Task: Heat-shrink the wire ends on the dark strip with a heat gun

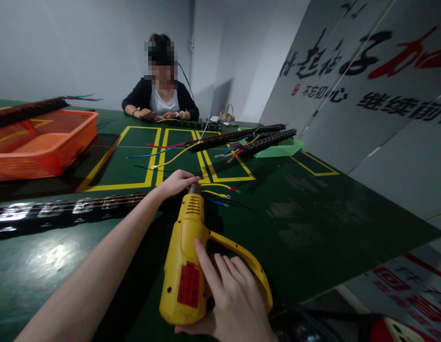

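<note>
- Burn risk: the fingertips of the left hand [179, 182] are placed just beside the nozzle [195, 189] of the heat gun [183, 247]; if hot air is being blown, a small slip could cause a burn. Whether the gun is running cannot be told.
- Damage risk: the covering of the yellow wires [216, 194] and blue wire [215, 202] could be scorched if heat is held too long on one spot.
- Position: the gun body is seated against the right palm; the nozzle is pointed away, towards the left fingertips and the wires beyond.
- Right hand [233, 292]: the fingers are wrapped around the gun body, with the index finger extended along its side.
- Left hand: the fingers are drawn nearly together; whether a wire is pinched cannot be told.
- The black strip [81, 209] is laid along the table [313, 237], left of the nozzle.
</note>
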The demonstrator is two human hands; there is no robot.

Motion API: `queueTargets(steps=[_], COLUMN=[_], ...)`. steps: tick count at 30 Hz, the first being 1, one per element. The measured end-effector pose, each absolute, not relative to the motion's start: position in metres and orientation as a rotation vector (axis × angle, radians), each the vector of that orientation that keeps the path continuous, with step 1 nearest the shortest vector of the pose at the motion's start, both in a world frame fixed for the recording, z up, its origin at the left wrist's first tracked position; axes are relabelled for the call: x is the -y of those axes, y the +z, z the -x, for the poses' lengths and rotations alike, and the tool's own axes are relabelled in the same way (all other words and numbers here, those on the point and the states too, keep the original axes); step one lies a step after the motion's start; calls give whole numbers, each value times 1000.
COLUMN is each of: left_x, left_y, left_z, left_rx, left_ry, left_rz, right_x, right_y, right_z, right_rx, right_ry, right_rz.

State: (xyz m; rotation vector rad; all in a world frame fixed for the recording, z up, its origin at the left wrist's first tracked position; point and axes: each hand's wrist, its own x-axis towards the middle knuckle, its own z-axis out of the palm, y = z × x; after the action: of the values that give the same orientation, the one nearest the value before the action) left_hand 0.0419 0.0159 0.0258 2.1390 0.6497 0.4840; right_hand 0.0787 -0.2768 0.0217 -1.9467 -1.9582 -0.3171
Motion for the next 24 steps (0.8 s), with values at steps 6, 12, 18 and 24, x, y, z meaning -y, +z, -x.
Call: queueTargets(steps=[6,12,18,24], left_x=[-13,-8,-6,-9], left_y=[28,34,37,34], left_z=[-41,-38,-36,-39], left_rx=[-643,-636,-642,-618], left_ry=[474,472,450,475], left_rz=[-2150,-2125,-2095,-2116], right_x=[278,288,306,310], right_y=[24,22,20,21], right_z=[-88,-105,-128,-136], right_rx=[1980,1913,1872,1864], right_ry=[-259,-405,-412,-476], right_rz=[1933,2008,2152,2202])
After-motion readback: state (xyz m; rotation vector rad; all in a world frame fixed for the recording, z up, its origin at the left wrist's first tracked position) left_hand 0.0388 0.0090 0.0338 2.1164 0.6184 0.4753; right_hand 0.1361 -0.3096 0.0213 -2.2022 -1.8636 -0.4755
